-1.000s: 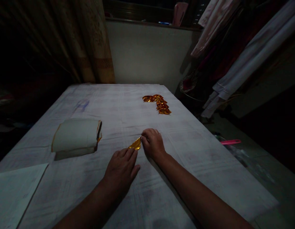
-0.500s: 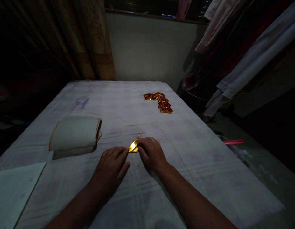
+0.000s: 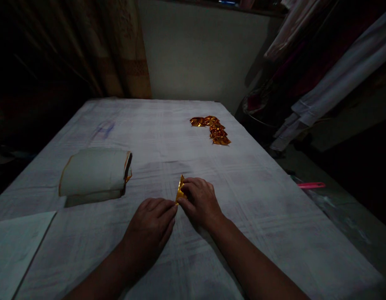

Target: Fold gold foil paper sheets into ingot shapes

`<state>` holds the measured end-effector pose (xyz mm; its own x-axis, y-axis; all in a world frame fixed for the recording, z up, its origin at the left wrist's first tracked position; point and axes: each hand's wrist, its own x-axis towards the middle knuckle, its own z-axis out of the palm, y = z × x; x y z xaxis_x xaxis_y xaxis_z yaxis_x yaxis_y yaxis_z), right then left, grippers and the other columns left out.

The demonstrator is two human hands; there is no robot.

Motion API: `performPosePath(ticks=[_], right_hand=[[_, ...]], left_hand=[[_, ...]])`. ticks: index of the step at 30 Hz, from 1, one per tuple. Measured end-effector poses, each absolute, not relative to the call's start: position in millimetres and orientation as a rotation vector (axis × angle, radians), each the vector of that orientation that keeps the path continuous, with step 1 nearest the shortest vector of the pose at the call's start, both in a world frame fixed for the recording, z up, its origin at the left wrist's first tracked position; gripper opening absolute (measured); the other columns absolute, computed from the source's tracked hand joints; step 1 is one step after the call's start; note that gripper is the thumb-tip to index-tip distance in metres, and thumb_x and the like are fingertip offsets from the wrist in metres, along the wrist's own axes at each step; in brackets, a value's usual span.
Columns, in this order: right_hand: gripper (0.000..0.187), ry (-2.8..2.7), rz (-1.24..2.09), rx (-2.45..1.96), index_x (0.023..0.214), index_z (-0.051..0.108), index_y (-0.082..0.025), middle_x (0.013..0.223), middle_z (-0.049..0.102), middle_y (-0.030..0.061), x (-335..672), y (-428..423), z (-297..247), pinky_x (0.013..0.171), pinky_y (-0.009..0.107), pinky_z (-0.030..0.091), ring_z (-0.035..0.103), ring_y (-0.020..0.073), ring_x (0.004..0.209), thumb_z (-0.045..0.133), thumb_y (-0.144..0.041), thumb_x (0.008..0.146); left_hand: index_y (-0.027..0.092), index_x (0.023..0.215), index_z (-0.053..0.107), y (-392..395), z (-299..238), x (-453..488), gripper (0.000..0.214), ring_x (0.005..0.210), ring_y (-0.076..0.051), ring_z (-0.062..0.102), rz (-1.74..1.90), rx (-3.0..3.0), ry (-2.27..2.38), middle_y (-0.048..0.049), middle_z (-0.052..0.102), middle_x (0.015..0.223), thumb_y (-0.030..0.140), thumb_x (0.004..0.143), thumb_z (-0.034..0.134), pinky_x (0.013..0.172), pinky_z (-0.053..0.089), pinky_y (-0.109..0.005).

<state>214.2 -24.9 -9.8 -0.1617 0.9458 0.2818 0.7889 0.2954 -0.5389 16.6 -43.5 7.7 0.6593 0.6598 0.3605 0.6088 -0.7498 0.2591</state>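
Note:
A small folded piece of gold foil paper [image 3: 180,189] stands on the cloth-covered table between my hands, its narrow tip pointing away from me. My right hand [image 3: 200,200] is closed on its right side, with the fingers bent over it and the thumb at the near end. My left hand [image 3: 153,221] lies low on the cloth with its fingers pressed together, the fingertips pinching the near corner of the foil. Part of the paper is hidden behind the right fingers. Farther back, several folded gold foil pieces [image 3: 218,131] overlap in a bent row.
A thick folded stack of pale paper with orange edges [image 3: 95,173] lies to the left. Nearer, a white sheet [image 3: 21,246] reaches the table's left side. Clothes [image 3: 339,79] hang beyond the right edge, above a pink handle [image 3: 311,185]. A curtain [image 3: 127,62] hangs behind.
The gold paper has turned more upright and narrower to my view. My left hand has shifted slightly right, its thumb now tucked in. The whole view has tilted down a little.

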Motion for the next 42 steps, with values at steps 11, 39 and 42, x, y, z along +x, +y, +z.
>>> performPosePath(ticks=[11,39,42], right_hand=[[0.014,-1.943,0.354,-1.572,0.093,0.070,-0.026,0.115,0.073,0.0037,234,-17,-15,0.095,0.043,0.039,0.060,0.0249,0.112,0.068,-0.014,0.086],[0.027,-1.985,0.247,-1.827,0.082,0.065,-0.021,0.098,0.065,0.0048,210,5,-3,0.085,0.038,0.036,0.055,0.0253,0.100,0.081,-0.043,0.078],[0.026,-1.949,0.243,-1.871,0.082,0.066,-0.021,0.095,0.064,0.0040,213,16,-3,0.084,0.037,0.034,0.054,0.0243,0.099,0.080,-0.043,0.079]], left_hand=[[0.017,0.119,0.069,-43,3,13,0.029,0.112,-0.029,0.065,0.650,2.825,1.032,-0.0093,0.074,0.122,0.017,0.098,0.049,0.094,0.051,-0.050],[0.014,0.112,0.071,-43,5,21,0.026,0.104,-0.028,0.068,0.705,2.891,1.033,-0.0094,0.076,0.113,0.016,0.097,0.049,0.094,0.050,-0.049],[0.013,0.111,0.070,-44,5,22,0.025,0.103,-0.027,0.068,0.707,2.865,1.047,-0.0096,0.076,0.112,0.016,0.097,0.050,0.095,0.050,-0.049]])
